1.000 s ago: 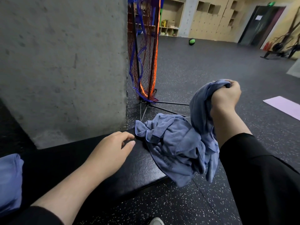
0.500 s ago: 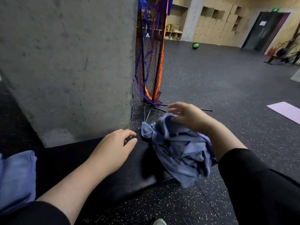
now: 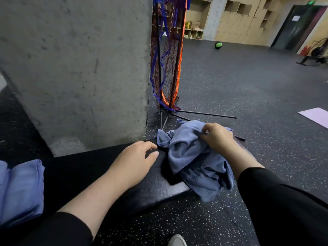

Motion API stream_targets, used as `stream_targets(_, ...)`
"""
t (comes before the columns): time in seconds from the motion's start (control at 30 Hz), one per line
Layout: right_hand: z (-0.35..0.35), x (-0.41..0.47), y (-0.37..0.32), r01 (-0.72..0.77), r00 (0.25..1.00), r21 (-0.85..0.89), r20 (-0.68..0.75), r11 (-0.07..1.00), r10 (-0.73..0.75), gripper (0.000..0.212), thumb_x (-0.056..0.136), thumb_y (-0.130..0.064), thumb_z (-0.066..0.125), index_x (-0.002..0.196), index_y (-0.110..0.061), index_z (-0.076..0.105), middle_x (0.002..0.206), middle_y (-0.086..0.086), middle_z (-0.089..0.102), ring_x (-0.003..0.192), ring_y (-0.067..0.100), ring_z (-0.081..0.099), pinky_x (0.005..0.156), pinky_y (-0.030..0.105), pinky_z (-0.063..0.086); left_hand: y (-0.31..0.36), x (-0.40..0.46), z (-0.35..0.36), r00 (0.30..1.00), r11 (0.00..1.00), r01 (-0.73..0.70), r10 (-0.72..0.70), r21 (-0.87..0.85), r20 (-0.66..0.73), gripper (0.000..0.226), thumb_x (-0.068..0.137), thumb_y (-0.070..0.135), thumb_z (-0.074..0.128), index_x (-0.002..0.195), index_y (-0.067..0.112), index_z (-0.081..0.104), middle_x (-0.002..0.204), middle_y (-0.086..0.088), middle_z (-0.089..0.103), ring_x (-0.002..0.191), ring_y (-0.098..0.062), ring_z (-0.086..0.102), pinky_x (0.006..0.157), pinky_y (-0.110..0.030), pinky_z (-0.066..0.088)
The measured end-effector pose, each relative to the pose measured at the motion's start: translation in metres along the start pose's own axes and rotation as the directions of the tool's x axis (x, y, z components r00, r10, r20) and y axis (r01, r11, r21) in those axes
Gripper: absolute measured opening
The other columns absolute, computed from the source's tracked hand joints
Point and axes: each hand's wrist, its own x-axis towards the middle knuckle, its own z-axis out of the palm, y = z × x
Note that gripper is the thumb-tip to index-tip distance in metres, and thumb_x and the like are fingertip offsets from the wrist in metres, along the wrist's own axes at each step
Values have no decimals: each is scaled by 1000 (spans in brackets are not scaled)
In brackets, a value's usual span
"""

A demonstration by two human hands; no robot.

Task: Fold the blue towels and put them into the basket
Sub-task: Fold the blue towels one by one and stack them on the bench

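- The crumpled blue towel (image 3: 193, 162) lies bunched at the right end of the black padded surface (image 3: 110, 174), with its lower part spilling over the right front corner toward the speckled floor (image 3: 248, 96).
- The right hand (image 3: 217, 137) sits on the far upper part of the heap; its fingers (image 3: 206, 129) are curled and pinching a fold of the cloth.
- The left hand (image 3: 134, 162) rests flat on the surface just left of the towel, fingers relaxed and holding nothing; its fingertips are close to the towel's left edge but seem not to touch it.
- So the towel lies directly under the right hand and to the right of the left one. It is too bunched to show a clear long axis. I judge the next move needs an edge or corner found and the cloth spread out leftward onto the bare part of the surface, where the left hand is well placed to take the near side.
- A faint dark print shows on the lower part of the towel, too blurred to read.
- A second blue towel (image 3: 19, 190), apparently folded, sits at the left end of the surface.
- No basket can be seen.
- Behind stand a concrete pillar (image 3: 76, 68) and a folded net on a stand (image 3: 166, 59).
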Motion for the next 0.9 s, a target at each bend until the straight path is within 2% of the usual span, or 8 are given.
stream_targets(0.23, -47, -6, -37, 147, 987, 343, -117, 928, -113, 27, 86, -35, 74, 71, -25, 53, 70, -5, 55, 72, 22, 55, 66, 33, 44, 7, 2, 0, 999, 996, -33, 31, -84, -29, 31, 100, 38, 55, 131, 37, 58, 119, 16, 59, 107, -6, 58, 94, -29, 46)
stream_targets(0.37, -70, -37, -94, 323, 946, 519, -188, 792, -264, 23, 87, -28, 77, 75, -22, 58, 65, -11, 56, 55, -5, 47, 57, 13, 37, 15, 9, 4, 991, 929, -81, 35, -361, -132, 62, 98, 39, 59, 154, 38, 31, 145, 18, 44, 126, 0, 49, 106, -28, 40)
stream_targets(0.43, -64, -50, -116, 368, 928, 540, -161, 757, -337, 18, 88, -25, 75, 78, -20, 62, 65, -12, 58, 55, -7, 49, 57, 9, 37, 17, 14, 5, 989, 849, -69, -11, -524, -148, 62, 100, 33, 58, 155, 33, 30, 147, 17, 45, 128, 5, 48, 107, -20, 37)
stream_targets(0.53, -48, -61, -131, 373, 917, 581, -115, 724, -381, 11, 90, -23, 73, 84, -16, 67, 74, -7, 66, 65, 3, 56, 67, 21, 45, 16, 15, 6, 990, 741, -37, -65, -670, -128, 37, 102, 27, 56, 139, 28, 55, 129, 18, 64, 113, 14, 58, 100, -16, 45)
stream_targets(0.6, -43, -65, -134, 374, 909, 604, -87, 704, -408, 9, 92, -23, 71, 84, -19, 68, 78, -5, 70, 71, 7, 60, 72, 26, 48, 14, 13, 7, 989, 689, -10, -100, -725, -109, 25, 102, 28, 55, 125, 25, 65, 114, 11, 74, 109, 1, 65, 93, -23, 51)
stream_targets(0.7, -39, -69, -131, 376, 891, 648, -57, 662, -450, 10, 94, -22, 69, 84, -19, 69, 77, -7, 71, 70, 2, 59, 73, 25, 49, 10, 14, 5, 986, 592, 38, -152, -805, -65, 15, 102, 24, 57, 106, 16, 70, 102, -6, 76, 94, -13, 67, 83, -27, 52)
stream_targets(0.8, -40, -66, -122, 363, 910, 643, -88, 675, -406, 6, 95, -22, 67, 93, -17, 69, 83, -5, 72, 73, 5, 61, 71, 25, 48, 4, 15, 2, 980, 538, 56, -189, -841, -56, 19, 101, 20, 59, 97, 6, 69, 102, -24, 71, 89, -22, 63, 91, -48, 50)
stream_targets(0.9, -38, -50, -98, 275, 959, 560, -97, 781, -267, 17, 93, -28, 68, 110, -25, 65, 100, -7, 68, 87, 12, 65, 77, 31, 51, 3, 15, 1, 967, 435, 73, -250, -898, -43, 21, 104, 21, 54, 93, 11, 70, 93, -15, 73, 87, -20, 65, 89, -45, 52)
